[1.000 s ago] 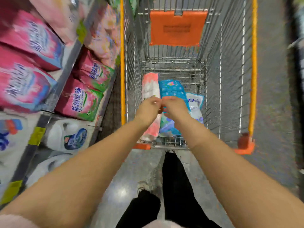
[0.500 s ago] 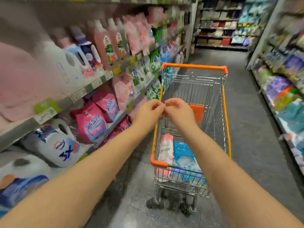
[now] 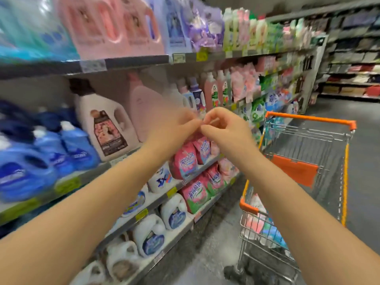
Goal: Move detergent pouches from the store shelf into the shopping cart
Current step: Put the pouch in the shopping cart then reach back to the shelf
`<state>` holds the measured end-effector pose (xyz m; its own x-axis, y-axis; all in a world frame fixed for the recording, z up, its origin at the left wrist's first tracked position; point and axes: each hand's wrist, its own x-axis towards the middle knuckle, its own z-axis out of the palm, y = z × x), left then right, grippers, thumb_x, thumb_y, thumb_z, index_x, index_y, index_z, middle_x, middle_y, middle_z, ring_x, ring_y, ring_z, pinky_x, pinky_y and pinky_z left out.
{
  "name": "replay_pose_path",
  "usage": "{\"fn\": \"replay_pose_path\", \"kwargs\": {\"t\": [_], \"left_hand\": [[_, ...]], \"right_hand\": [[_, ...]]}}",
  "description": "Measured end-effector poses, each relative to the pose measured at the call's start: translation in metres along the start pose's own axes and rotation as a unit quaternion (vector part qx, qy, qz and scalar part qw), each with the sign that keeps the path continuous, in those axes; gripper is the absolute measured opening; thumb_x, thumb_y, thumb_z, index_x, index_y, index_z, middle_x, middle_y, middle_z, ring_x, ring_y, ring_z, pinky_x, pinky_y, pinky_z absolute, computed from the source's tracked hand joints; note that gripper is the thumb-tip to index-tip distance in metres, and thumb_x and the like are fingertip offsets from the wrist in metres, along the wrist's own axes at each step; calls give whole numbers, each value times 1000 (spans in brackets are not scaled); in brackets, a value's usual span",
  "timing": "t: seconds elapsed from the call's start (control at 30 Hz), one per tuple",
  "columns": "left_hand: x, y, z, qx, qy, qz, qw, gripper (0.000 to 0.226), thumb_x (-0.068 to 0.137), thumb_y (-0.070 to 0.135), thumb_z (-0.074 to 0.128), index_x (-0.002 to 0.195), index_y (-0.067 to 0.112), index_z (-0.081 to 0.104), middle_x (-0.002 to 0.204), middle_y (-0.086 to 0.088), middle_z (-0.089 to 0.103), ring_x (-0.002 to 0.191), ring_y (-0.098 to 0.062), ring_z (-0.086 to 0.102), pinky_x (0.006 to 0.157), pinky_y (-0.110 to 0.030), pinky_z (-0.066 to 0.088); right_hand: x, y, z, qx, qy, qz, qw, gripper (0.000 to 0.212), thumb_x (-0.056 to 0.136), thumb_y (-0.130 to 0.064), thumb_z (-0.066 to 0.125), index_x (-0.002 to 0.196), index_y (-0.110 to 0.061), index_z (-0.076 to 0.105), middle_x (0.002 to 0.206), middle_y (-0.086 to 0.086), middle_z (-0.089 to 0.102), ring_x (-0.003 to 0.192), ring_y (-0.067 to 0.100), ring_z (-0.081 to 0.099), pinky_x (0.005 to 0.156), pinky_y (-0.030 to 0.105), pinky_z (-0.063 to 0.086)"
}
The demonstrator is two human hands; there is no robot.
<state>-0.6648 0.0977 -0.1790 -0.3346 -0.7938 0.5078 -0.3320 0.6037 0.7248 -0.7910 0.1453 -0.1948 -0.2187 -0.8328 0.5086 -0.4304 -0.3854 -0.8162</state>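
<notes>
1. Your left hand (image 3: 176, 128) and right hand (image 3: 224, 128) are raised together in front of the shelf (image 3: 133, 61). The fingers are curled and the fingertips meet; neither holds anything that shows.
2. Pink detergent pouches (image 3: 185, 163) stand on the shelf just below and beyond your hands, with more on the level beneath.
3. The shopping cart (image 3: 308, 119) stands to the right, with pouches in the cart (image 3: 271, 235) at its near end.
4. Blue bottles (image 3: 51, 153) fill the shelf at left, and white jugs (image 3: 150, 237) line the bottom levels.
</notes>
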Motion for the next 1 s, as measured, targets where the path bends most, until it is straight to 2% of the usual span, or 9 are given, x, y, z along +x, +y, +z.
{"fn": "replay_pose_path", "kwargs": {"t": [0.07,0.17,0.27,0.37,0.53,0.63,0.7,0.83,1.0], "left_hand": [[-10,0,-37,15,23,4,1000,15,86,16,61,72,15,61,64,-1,59,60,-14,52,68,-36,47],[-25,-7,-96,44,52,11,998,18,87,16,60,70,19,60,68,-4,62,62,-14,56,68,-31,49],[-37,-23,-159,85,78,10,993,14,85,21,62,70,20,62,69,-5,65,67,-18,59,74,-40,53],[-46,-39,-227,130,91,14,987,15,77,34,58,63,29,58,64,4,64,66,-18,62,72,-35,53],[-48,-73,-322,157,113,-3,981,15,77,31,57,64,25,60,53,11,61,58,-11,58,74,-38,55],[-35,-93,-362,195,123,5,973,28,87,17,56,62,26,56,53,10,60,54,-5,54,72,-30,51],[-20,-103,-383,264,121,19,957,27,90,15,54,66,29,54,62,11,60,60,-4,54,71,-24,45],[27,-128,-419,347,137,37,927,20,87,7,54,83,27,56,89,7,60,80,-12,55,75,-21,38],[108,-152,-456,439,126,16,889,21,86,14,56,104,24,57,105,2,58,92,-16,56,85,-27,43]], "right_hand": [[-2,-23,27,10,-13,-25,1000,17,73,-20,64,62,-30,55,53,-9,52,59,13,48,63,36,44],[-1,-58,74,16,-45,-66,997,23,78,-14,65,64,-28,54,56,-6,53,57,12,47,62,31,40],[7,-87,127,26,-68,-87,994,23,80,-14,66,65,-29,56,56,-6,54,58,12,51,62,32,44],[18,-117,184,60,-82,-102,990,20,80,-15,66,67,-29,58,54,-7,55,59,13,54,65,39,49],[38,-150,266,82,-90,-118,986,20,84,-15,62,69,-28,58,64,-4,61,64,16,61,73,38,51],[63,-158,305,57,-105,-124,985,18,85,-18,60,69,-28,59,60,-7,60,59,10,58,71,38,51],[88,-162,325,40,-109,-129,985,16,86,-19,58,72,-27,59,62,-7,61,63,10,58,66,31,48],[154,-159,354,-29,-97,-161,982,3,87,-22,58,86,-25,59,75,-7,59,77,16,57,75,30,45],[261,-155,373,-106,-103,-190,971,15,87,-25,58,102,-25,54,92,-3,57,90,18,55,82,32,42]]}}
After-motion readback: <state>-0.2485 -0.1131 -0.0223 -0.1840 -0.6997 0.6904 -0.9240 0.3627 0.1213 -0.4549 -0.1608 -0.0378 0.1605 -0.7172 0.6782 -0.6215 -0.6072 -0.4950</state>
